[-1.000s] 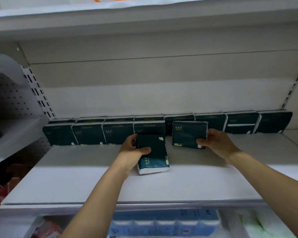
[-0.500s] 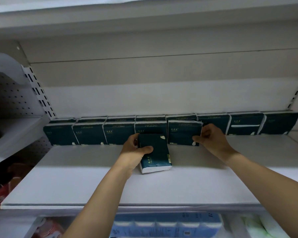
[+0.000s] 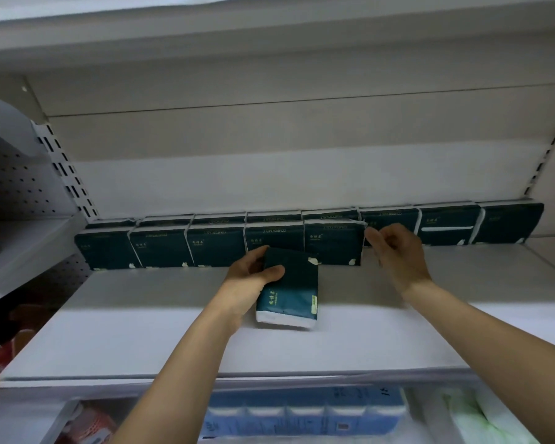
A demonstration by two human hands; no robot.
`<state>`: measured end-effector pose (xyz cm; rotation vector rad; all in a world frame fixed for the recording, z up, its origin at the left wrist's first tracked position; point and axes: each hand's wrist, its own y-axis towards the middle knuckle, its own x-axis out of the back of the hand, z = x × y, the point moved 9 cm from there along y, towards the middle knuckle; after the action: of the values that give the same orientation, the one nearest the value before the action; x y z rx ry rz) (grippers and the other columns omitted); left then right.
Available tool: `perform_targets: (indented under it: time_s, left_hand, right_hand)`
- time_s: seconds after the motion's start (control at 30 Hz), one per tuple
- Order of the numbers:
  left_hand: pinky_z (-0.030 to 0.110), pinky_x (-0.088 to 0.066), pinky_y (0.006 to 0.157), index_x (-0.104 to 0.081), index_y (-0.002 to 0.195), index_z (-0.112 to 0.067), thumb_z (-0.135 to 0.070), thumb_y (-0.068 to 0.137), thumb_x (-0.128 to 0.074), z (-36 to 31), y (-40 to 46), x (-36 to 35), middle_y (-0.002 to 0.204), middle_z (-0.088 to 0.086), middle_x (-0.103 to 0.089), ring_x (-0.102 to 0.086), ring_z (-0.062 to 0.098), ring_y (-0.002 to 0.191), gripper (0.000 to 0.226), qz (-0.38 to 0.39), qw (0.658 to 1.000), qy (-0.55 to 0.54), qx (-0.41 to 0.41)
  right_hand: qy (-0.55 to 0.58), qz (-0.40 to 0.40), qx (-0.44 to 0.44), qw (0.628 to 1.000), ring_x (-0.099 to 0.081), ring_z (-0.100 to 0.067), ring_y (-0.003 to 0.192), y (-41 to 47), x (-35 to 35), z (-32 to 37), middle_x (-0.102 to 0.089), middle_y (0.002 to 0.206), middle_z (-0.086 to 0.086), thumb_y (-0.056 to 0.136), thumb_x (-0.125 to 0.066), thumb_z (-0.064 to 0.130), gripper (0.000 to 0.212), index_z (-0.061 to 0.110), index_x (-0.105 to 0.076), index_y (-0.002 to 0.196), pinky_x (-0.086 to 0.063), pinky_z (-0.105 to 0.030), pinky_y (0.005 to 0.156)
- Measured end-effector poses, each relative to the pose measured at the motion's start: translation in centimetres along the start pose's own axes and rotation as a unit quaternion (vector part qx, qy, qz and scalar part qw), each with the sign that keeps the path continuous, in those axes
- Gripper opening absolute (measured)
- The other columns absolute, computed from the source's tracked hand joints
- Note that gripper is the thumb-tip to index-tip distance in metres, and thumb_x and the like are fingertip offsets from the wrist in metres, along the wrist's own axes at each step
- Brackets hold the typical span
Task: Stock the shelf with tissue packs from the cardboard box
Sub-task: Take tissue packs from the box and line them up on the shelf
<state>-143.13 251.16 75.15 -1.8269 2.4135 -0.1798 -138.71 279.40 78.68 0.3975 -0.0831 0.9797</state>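
At the far left, a neighbouring perforated shelf unit (image 3: 16, 187) adjoins the white shelf (image 3: 141, 331). Along the shelf's back wall stand dark green tissue packs in two rows: the front row (image 3: 218, 246) counts five packs, side by side and touching, and the back row (image 3: 446, 224) shows eight, its left five mostly hidden behind the front ones.

The left hand (image 3: 250, 280) grips one more tissue pack (image 3: 290, 290), thumb curled over its top face and fingers wrapped under its left edge. This pack points away from the person, its white end nearest the shelf's front edge and its far end just before the front row; whether it rests on the shelf or is lifted slightly I cannot tell.

To the right, the right hand (image 3: 398, 254) is blurred, its fingers loosely spread and holding nothing, the tips just beside the upper right corner of the fifth front pack (image 3: 334, 245).

Below the shelf, on a lower level, lie blue packages (image 3: 302, 415) and pale green-and-white packs (image 3: 481, 421), with reddish goods (image 3: 90, 424) at the lower left.
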Motion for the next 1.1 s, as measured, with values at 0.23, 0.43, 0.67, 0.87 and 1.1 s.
perform_targets:
  time_s: [0.23, 0.43, 0.67, 0.87, 1.1]
  left_hand:
    - [0.038, -0.058, 0.094, -0.063, 0.118, -0.023, -0.024, 0.061, -0.088, -1.0, -0.4, -4.7, 0.117, 0.008, -0.071, -0.071, 0.023, 0.104, 0.063, 0.068, 0.995, 0.075, -0.022]
    - [0.029, -0.055, 0.093, -0.060, 0.127, -0.019, -0.013, 0.085, -0.079, -1.3, -0.4, -9.8, 0.121, 0.004, -0.069, -0.068, 0.018, 0.108, 0.046, 0.122, 0.986, 0.113, -0.032]
    - [0.035, -0.043, 0.111, -0.039, 0.150, -0.020, -0.005, 0.098, -0.059, -1.3, 1.4, -11.7, 0.148, 0.003, -0.050, -0.053, 0.017, 0.125, 0.058, 0.098, 0.984, 0.142, -0.046]
    - [0.012, -0.049, 0.075, -0.032, 0.156, -0.021, -0.003, 0.098, -0.058, -0.6, 2.2, -12.7, 0.153, 0.003, -0.042, -0.051, 0.013, 0.119, 0.066, 0.070, 0.987, 0.141, -0.031]
    - [0.017, -0.055, 0.072, -0.040, 0.150, -0.020, -0.002, 0.097, -0.059, 0.0, 3.3, -12.2, 0.140, 0.004, -0.050, -0.062, 0.020, 0.107, 0.059, 0.038, 0.991, 0.124, -0.020]
  right_hand:
    - [-0.094, 0.336, -0.102, 0.932, -0.058, -0.013, 0.077, -3.7, -4.7, 1.2, -0.069, 0.085, 0.000, 0.090, -0.059, 0.052, 0.036, 0.018, -0.071, 0.089, -0.045, -0.027, 0.067]
    - [-0.039, 0.351, -0.079, 0.932, -0.062, -0.031, 0.088, -3.7, -1.0, -0.5, -0.069, 0.103, -0.016, 0.067, -0.076, 0.050, 0.051, 0.020, -0.071, 0.108, -0.045, -0.035, 0.075]
    - [0.017, 0.151, -0.146, 0.978, -0.068, -0.022, 0.088, 0.4, 9.7, -5.3, -0.073, 0.102, -0.008, 0.081, -0.075, 0.013, 0.031, 0.010, -0.065, 0.110, -0.056, -0.032, 0.077]
    - [0.001, 0.081, -0.096, 0.992, -0.066, -0.010, 0.087, 2.2, 10.3, -6.1, -0.071, 0.098, 0.003, 0.085, -0.073, 0.011, 0.023, 0.013, -0.066, 0.106, -0.049, -0.017, 0.066]
    - [-0.054, 0.100, -0.019, 0.993, -0.062, -0.004, 0.077, 3.7, 8.2, -5.2, -0.066, 0.084, 0.008, 0.088, -0.069, 0.007, 0.015, 0.021, -0.063, 0.088, -0.043, -0.005, 0.060]
